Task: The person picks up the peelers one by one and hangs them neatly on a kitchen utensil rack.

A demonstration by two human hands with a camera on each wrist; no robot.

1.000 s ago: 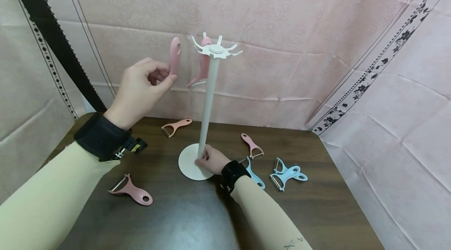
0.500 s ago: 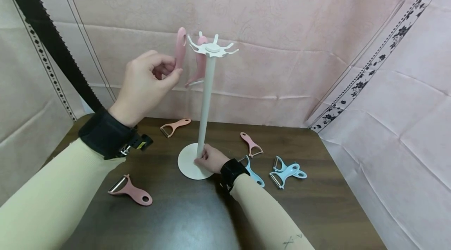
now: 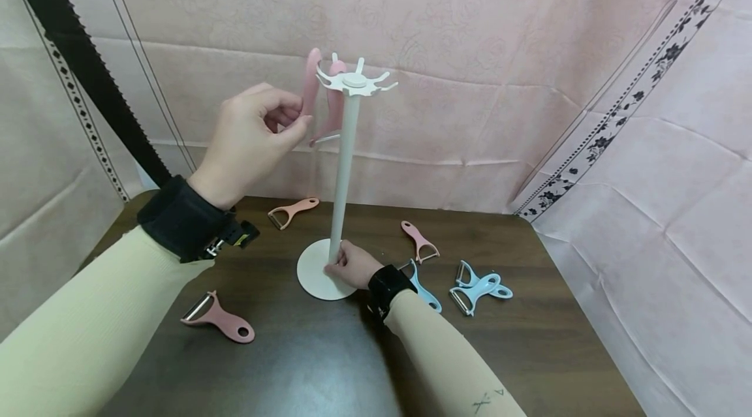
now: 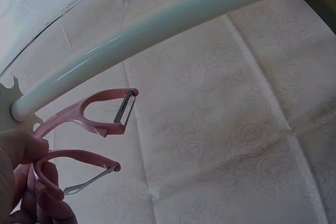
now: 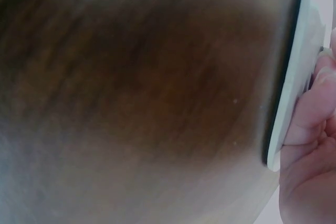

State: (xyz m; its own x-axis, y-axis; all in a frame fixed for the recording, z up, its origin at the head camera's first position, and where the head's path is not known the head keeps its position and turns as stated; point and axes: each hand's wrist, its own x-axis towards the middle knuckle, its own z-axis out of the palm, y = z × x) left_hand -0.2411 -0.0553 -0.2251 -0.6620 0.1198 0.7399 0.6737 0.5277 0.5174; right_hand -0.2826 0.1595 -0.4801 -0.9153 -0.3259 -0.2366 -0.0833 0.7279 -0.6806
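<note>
My left hand (image 3: 258, 136) pinches a pink peeler (image 3: 310, 81) by its handle, held upright with the handle's top end right at a left hook of the white rotating-style hook stand (image 3: 343, 162). In the left wrist view, the held peeler's blade end (image 4: 89, 182) points away from my fingers. A second pink peeler (image 4: 79, 114) hangs from the stand just behind it, beside the post. Down at the round base (image 3: 314, 273), my right hand (image 3: 355, 265) grips the foot of the post, its fingers lying over the base plate in the right wrist view.
On the brown table (image 3: 305, 365) lie a pink peeler (image 3: 226, 322) at front left, an orange peeler (image 3: 294, 210) behind the stand, another pink peeler (image 3: 418, 241) and a blue peeler (image 3: 423, 290) near my right wrist. Two blue peelers (image 3: 478, 290) overlap farther right.
My left hand has moved right with the pink peeler, bringing its handle end from apart to right at the stand's hook. My right hand stays at the base.
</note>
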